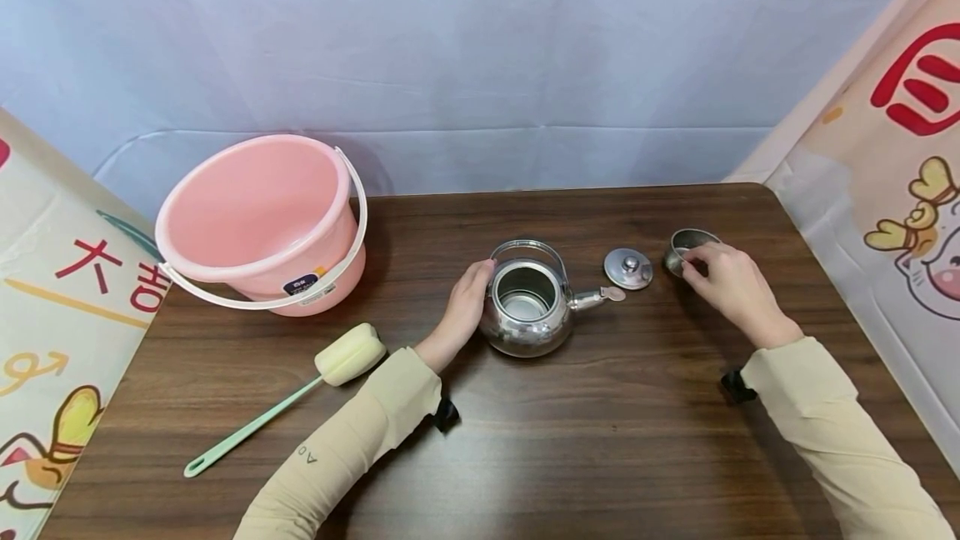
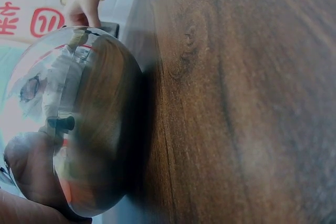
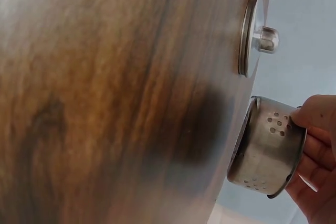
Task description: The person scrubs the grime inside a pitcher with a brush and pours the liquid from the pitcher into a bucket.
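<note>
On the wooden surface [image 1: 600, 440], the left hand [image 1: 465, 307] rests open against an uncovered kettle [image 1: 527, 300], steadying it; right hand [image 1: 731, 286] fingers pinch a perforated strainer [image 1: 684, 247] beside the lid [image 1: 628, 268].

Both arms wear long sleeves of a pale beige, soft-looking cloth that reach to the wrists, wrinkled along the forearms. The left sleeve [image 1: 352, 440] carries small dark letters printed near the elbow, too small to read in full. Under each wrist sits a small black clip-like piece, one below the left cuff [image 1: 446, 414] and one beside the right sleeve [image 1: 817, 407]. The left hand [image 1: 463, 307] and right hand [image 1: 731, 280] are bare, without rings or gloves.
</note>
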Motion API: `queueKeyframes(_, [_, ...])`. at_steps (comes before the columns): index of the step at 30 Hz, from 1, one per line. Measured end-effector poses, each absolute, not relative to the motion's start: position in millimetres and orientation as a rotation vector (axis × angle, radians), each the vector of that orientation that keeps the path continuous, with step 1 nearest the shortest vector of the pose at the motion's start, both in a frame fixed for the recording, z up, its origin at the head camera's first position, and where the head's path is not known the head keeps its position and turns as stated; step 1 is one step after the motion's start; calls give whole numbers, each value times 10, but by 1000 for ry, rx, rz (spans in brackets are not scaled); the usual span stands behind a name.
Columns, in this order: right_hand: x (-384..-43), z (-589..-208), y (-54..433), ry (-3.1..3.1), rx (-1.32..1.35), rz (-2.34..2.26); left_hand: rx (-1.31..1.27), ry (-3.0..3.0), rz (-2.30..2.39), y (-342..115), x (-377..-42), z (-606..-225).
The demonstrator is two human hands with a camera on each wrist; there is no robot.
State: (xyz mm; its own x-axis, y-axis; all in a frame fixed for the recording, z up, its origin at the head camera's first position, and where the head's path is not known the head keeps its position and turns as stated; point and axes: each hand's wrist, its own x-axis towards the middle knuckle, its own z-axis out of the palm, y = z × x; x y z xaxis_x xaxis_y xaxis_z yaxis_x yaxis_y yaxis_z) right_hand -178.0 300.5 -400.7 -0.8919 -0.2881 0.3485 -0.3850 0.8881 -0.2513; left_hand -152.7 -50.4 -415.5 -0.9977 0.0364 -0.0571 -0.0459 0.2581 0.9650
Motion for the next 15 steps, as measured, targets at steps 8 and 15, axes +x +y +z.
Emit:
queueKeyframes(8, [-1786, -4049, 3015, -2789, 496, 456, -13, 2430, 1886, -500, -1523, -4151])
queueKeyframes(15, [-1792, -4063, 3021, -2814, 486, 463, -17, 2441, 1874, -504, -1523, -4149])
